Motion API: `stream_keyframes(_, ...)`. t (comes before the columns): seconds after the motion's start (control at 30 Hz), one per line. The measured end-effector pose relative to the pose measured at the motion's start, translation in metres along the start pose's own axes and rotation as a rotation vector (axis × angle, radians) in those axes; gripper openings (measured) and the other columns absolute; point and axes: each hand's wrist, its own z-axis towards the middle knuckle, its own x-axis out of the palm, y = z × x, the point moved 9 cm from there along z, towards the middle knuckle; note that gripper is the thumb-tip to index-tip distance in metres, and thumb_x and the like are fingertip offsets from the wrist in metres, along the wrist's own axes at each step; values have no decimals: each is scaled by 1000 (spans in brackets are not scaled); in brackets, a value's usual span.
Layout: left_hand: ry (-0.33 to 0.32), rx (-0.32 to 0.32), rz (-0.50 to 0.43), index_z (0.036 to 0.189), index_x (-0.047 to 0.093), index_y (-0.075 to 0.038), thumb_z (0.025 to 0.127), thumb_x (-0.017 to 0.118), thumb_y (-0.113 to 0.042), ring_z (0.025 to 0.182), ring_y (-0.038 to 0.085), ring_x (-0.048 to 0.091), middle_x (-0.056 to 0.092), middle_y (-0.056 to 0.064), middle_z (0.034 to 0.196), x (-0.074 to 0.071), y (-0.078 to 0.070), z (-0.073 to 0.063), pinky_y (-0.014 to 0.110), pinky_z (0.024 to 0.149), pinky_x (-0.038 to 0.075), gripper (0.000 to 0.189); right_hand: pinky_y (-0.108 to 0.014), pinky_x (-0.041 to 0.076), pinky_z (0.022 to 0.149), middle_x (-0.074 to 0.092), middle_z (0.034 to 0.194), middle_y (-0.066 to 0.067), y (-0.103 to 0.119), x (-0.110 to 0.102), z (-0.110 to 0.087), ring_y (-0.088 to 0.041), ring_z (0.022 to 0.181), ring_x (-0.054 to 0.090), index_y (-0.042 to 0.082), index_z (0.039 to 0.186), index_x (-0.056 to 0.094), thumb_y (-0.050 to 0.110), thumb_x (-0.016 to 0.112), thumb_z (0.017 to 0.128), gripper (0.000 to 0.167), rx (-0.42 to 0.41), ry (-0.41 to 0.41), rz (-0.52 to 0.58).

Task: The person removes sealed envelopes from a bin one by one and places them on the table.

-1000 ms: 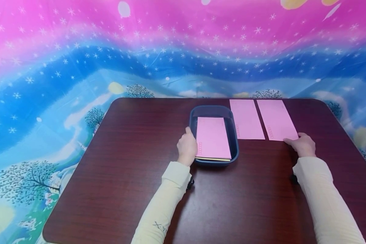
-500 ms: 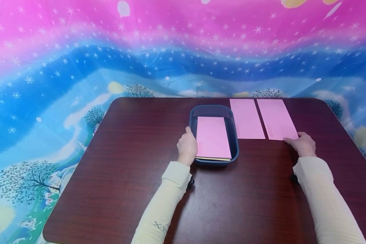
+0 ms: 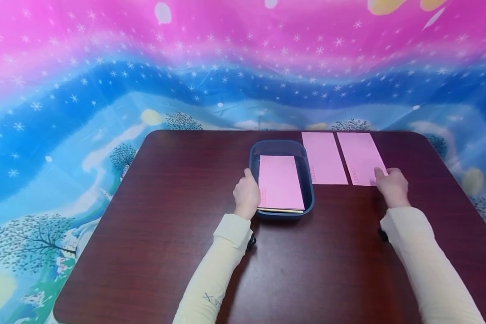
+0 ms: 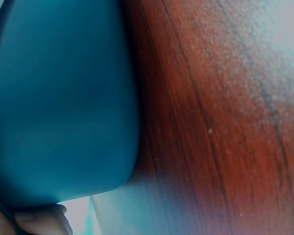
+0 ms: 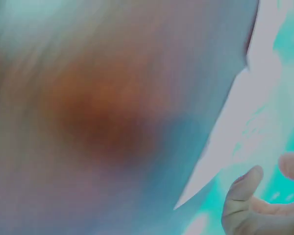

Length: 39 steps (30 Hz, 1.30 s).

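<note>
My left hand (image 3: 247,193) grips the left rim of a dark blue plastic tub (image 3: 285,216). In the left wrist view, fingers (image 4: 44,221) curl at the rim beside the tub's outer wall (image 4: 63,107). A stack of envelopes with a pink one (image 3: 281,180) on top lies inside. To the right, two pink envelopes (image 3: 325,157) lie flat side by side. Over the near right corner of the rightmost envelope (image 3: 358,155) is my right hand (image 3: 393,186). Its thumb (image 5: 242,188) and fingers are spread apart in the right wrist view, holding nothing; the envelope's pale corner (image 5: 213,156) shows beside them.
The dark reddish-brown table (image 3: 166,202) has rounded corners. A snowflake-patterned pink and blue cloth (image 3: 210,76) hangs behind it and shows at both sides. The two loose envelopes reach close to the table's back edge.
My right hand has shifted slightly up and left, its thumb now higher and away from the envelope's near edge. The head view has turned slightly. My left hand stays on the tub.
</note>
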Motion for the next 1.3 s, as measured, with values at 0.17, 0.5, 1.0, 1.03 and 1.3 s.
stream_keyframes(0.17,5,-7,-1,133,43,-5,99,44,-11,84,30,70,70,17,96,0,0,0,41,69,56,35,-55,40,97,53,123,-38,67,14,-26,-50,114,51,-13,128,48,37,30,101,60,-203,-37,41)
stream_keyframes(0.5,14,-2,-2,135,41,-5,98,44,-11,84,30,70,70,16,95,1,-2,0,41,69,56,37,-31,43,58,63,80,-19,144,75,-92,-26,68,57,-5,105,63,35,49,98,43,-453,117,-91)
stream_keyframes(1.0,1,5,-3,134,42,-3,99,44,-12,82,30,70,69,17,94,1,-2,-1,41,67,57,36,-30,33,43,53,52,-9,153,104,-105,-25,52,52,5,64,63,51,56,91,54,-449,94,-393)
stream_keyframes(1.03,0,5,-2,134,43,-3,99,44,-11,82,30,70,69,17,94,1,-2,-1,41,66,56,36,-30,33,43,52,52,-9,153,105,-105,-24,51,51,5,62,63,51,58,90,53,-452,94,-402)
stream_keyframes(1.3,-4,-1,14,134,42,-3,98,45,-11,81,30,70,70,17,94,0,-2,0,40,66,57,37,-29,35,43,52,52,-8,152,108,-105,-22,51,51,3,69,67,44,62,89,46,-447,122,-404)
